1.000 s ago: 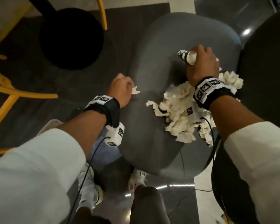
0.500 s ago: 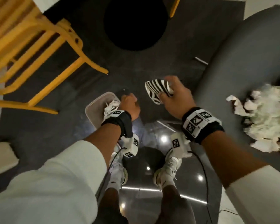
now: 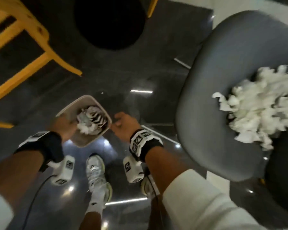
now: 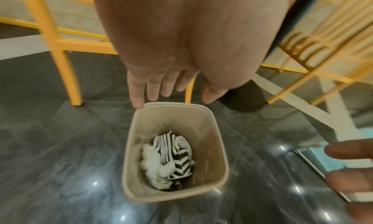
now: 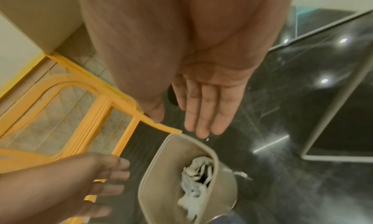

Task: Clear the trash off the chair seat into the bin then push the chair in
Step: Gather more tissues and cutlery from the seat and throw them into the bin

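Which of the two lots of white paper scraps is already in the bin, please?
The smaller lot, lying beside the striped wrapper in the bin; the big pile remains on the chair.

yellow chair frame (image 3: 20, 52) at left on dark glossy floor (image 3: 156, 80) (ceiling lights reflected); black round base (image 3: 110, 22) beyond.

A small beige bin (image 3: 93, 141) with rounded corners stands upright on the glossy dark floor. Inside it lie a crumpled black-and-white striped wrapper (image 4: 175, 157) and white paper scraps (image 4: 153, 165), touching each other at the bottom. To the right stands the grey chair (image 3: 223, 80), its padded seat rounded. A loose heap of torn white paper trash (image 3: 259, 107) rests on the seat, toward its right side, well apart from the bin.
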